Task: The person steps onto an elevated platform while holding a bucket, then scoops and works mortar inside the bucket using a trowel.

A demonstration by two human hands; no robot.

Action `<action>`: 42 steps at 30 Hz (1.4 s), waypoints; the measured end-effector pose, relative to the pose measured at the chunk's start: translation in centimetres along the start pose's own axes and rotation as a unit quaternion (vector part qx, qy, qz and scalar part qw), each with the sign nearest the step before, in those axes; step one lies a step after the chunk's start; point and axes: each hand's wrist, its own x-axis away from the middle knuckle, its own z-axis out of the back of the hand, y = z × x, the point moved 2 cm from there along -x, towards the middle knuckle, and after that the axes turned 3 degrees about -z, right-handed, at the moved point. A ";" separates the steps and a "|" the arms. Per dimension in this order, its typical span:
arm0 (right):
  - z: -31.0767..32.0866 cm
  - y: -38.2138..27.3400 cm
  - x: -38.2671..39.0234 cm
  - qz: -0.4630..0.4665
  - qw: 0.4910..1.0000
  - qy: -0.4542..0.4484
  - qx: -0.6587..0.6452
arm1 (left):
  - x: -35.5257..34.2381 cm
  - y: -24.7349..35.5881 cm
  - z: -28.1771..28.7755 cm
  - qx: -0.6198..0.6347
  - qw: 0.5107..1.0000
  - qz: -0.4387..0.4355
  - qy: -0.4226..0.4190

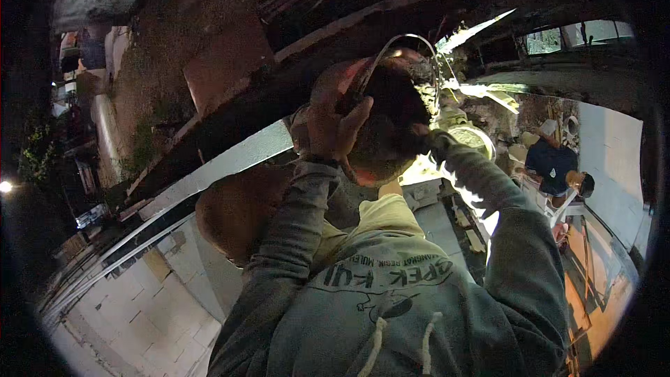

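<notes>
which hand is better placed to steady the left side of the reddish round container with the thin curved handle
Likely the left hand: it grips that side of the container, thumb showing. The right hand is at the opposite side, shadowed, its grip unclear.

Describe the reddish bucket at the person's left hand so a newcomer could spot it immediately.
Start at the grey hoodie filling the lower middle and follow its left sleeve up to the left hand. The reddish bucket is at that hand, its inside dark. A thin, curved handle arches above it; the rounded brown object beside that sleeve shows none.
</notes>
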 end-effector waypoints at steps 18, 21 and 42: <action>-3.6 -4.7 7.9 0.053 0.998 0.021 -0.041 | -1.0 -2.0 1.7 0.014 0.984 0.148 0.098; -3.4 -6.1 8.8 0.072 0.995 0.060 -0.023 | -1.8 -1.6 1.4 -0.076 0.984 0.099 0.129; -1.3 -10.5 17.2 0.015 0.926 0.262 -0.271 | -2.4 -1.0 -1.8 -0.063 0.996 0.046 0.035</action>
